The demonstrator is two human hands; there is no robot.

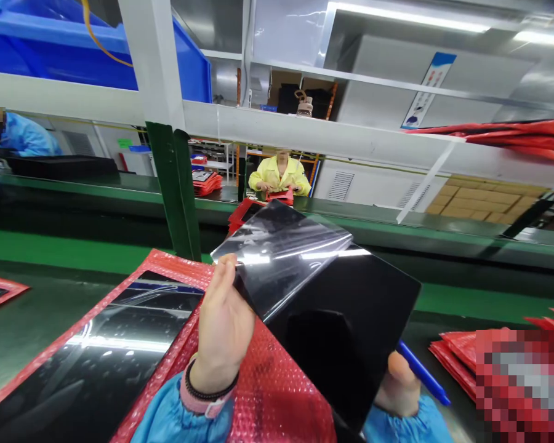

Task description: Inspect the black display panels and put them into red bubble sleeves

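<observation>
1. The left hand point(226, 332) is held with its fingers together and nearly straight, closed at an overhanging corner of the clear film point(290, 252); its thumb is hidden, so how firmly the film is pinched cannot be told.
2. The right hand point(399, 384) is partly closed at the lower right edge of the black panel point(346, 289), with the thumb in view and most fingers hidden; the blue pen point(425, 375) is carried at the same hand.
3. The panel is held up at a tilt between the two hands, its upper left part covered by the film. For good handling, it is best gripped by the edges only, so that the glossy face is not marked.
4. The film is best kept taut and handled slowly by its corner, as creases and trapped dust seem likely otherwise. The pen's tip should be kept turned away from the face.
5. Below the panel, a red bubble pouch point(277, 394) is spread, by which a slip could be cushioned.
6. To the left, a second panel point(115, 351) is laid on red wrap; contact with it is best avoided.
7. Farther right, red pouches point(457, 363) are piled on the bench.
</observation>
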